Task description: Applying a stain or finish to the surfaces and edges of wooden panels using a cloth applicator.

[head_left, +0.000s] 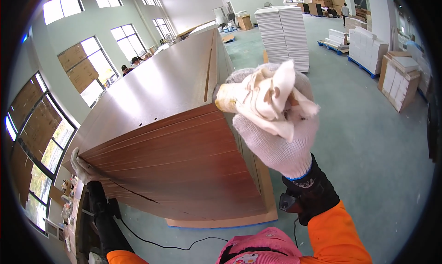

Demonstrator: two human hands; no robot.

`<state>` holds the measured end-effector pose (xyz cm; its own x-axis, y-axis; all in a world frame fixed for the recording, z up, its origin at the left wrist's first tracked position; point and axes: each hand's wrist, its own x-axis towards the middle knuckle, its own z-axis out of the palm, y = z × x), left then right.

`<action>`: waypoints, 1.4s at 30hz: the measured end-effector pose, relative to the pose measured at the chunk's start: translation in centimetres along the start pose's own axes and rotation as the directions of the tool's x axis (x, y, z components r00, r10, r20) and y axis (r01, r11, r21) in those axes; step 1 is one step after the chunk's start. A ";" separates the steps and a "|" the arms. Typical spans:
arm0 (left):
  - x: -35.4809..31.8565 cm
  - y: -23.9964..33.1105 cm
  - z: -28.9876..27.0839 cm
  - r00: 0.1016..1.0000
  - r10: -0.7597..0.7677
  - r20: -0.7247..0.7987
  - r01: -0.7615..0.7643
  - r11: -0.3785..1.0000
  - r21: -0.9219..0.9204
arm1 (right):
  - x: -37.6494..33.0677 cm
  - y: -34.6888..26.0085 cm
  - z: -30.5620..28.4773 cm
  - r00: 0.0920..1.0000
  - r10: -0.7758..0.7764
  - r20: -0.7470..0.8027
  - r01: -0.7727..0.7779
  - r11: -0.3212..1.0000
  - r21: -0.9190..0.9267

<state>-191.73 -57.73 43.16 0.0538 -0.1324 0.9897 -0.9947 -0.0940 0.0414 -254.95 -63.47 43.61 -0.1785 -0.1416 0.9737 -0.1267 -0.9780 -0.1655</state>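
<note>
A tall stack of reddish-brown panels (179, 167) fills the middle, its smooth top panel (152, 80) catching the window light. In a whitish knitted glove, my right hand (287, 146) is closed around a bunched white cloth rag (269, 98). The rag's left end is stained yellow-brown and appears against the stack's near right corner; whether it touches cannot be told. My left hand (84, 168), also gloved, rests with fingers stretched out at the near left corner of the panels. A long groove and two small holes mark the top panel.
White boards (283, 38) are piled high behind the stack. Further pallet loads (366, 50) stand at the right. A workbench (73, 218) with small items runs along the left. A dark cable (179, 248) crosses the floor. Other people (131, 65) are beyond the stack.
</note>
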 end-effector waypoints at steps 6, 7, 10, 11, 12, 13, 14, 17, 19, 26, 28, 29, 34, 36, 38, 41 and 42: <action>0.0 0.4 -0.1 1.000 0.012 0.015 -0.013 0.998 0.055 | -5.5 -1.5 -0.3 0.895 0.444 0.035 -0.416 0.807 0.419; 0.1 0.5 -0.1 1.000 0.008 0.013 -0.009 0.998 0.060 | -6.5 -1.7 -0.6 0.788 0.602 0.129 -0.544 0.584 0.602; 0.3 0.4 -0.2 0.999 0.031 0.025 -0.033 0.997 0.075 | -7.9 -1.5 -1.3 0.943 0.329 0.054 -0.333 0.921 0.203; 0.3 0.3 -0.3 0.999 0.029 0.037 -0.032 0.996 0.082 | -7.7 -1.4 -1.6 0.953 0.301 0.040 -0.302 0.924 0.236; 0.3 0.2 -0.3 0.999 0.031 0.042 -0.034 0.997 0.076 | -7.4 -1.6 -1.4 0.842 0.536 0.068 -0.454 0.634 0.625; 0.4 -0.1 -0.4 0.998 0.040 0.041 -0.043 0.997 0.061 | -6.6 -1.2 -1.6 0.788 0.612 0.068 -0.518 0.599 0.610; 0.5 -0.3 -0.4 0.998 0.039 0.052 -0.043 0.997 0.067 | -5.5 -0.7 -1.5 0.896 0.443 0.015 -0.405 0.804 0.435; 0.6 -0.9 -0.4 0.997 0.055 0.054 -0.059 0.996 0.060 | -2.7 -0.3 -1.4 0.998 0.058 0.040 -0.059 0.998 0.037; 0.5 -1.2 -0.3 0.997 0.043 0.064 -0.046 0.997 0.055 | -2.1 -0.1 -0.8 0.997 0.072 0.030 -0.075 0.989 0.124; 0.7 -1.5 -0.4 0.996 0.028 0.081 -0.032 0.999 0.042 | -8.0 -1.6 -0.7 0.872 0.467 0.143 -0.440 0.623 0.647; 0.7 -1.7 -0.5 0.997 0.014 0.080 -0.018 0.998 0.058 | -9.3 -2.2 -1.1 0.947 0.320 0.036 -0.322 0.935 0.147; 0.7 -1.8 -0.5 0.996 0.019 0.091 -0.025 0.997 0.072 | -9.5 -2.5 -1.2 0.879 0.470 0.082 -0.466 0.810 0.357; 0.9 -2.2 -0.6 0.994 0.056 0.090 -0.071 0.984 0.166 | -6.4 -1.5 -1.2 0.665 0.710 0.231 -0.376 0.050 0.925; 1.0 -2.3 -0.5 0.993 0.060 0.099 -0.077 0.981 0.179 | -4.8 -0.4 -0.8 0.987 0.162 0.021 -0.156 0.901 0.404; 1.0 -2.5 -0.5 0.993 0.069 0.100 -0.088 0.978 0.189 | -4.3 0.1 -0.6 0.991 0.136 0.020 -0.135 0.941 0.311; 0.9 -2.6 -0.3 0.996 0.022 0.082 -0.032 0.992 0.126 | -5.7 0.2 -0.5 0.976 0.205 0.073 -0.216 0.883 0.416; 0.9 -2.8 -0.4 0.996 0.021 0.085 -0.032 0.991 0.129 | -6.7 0.0 -0.3 0.933 0.320 0.164 -0.317 0.515 0.797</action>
<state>-188.93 -57.22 43.99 0.0404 -0.2178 0.9752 -0.9763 -0.2163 -0.0078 -254.00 -62.45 37.08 -0.0468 -0.4703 0.8813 0.7688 -0.5803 -0.2688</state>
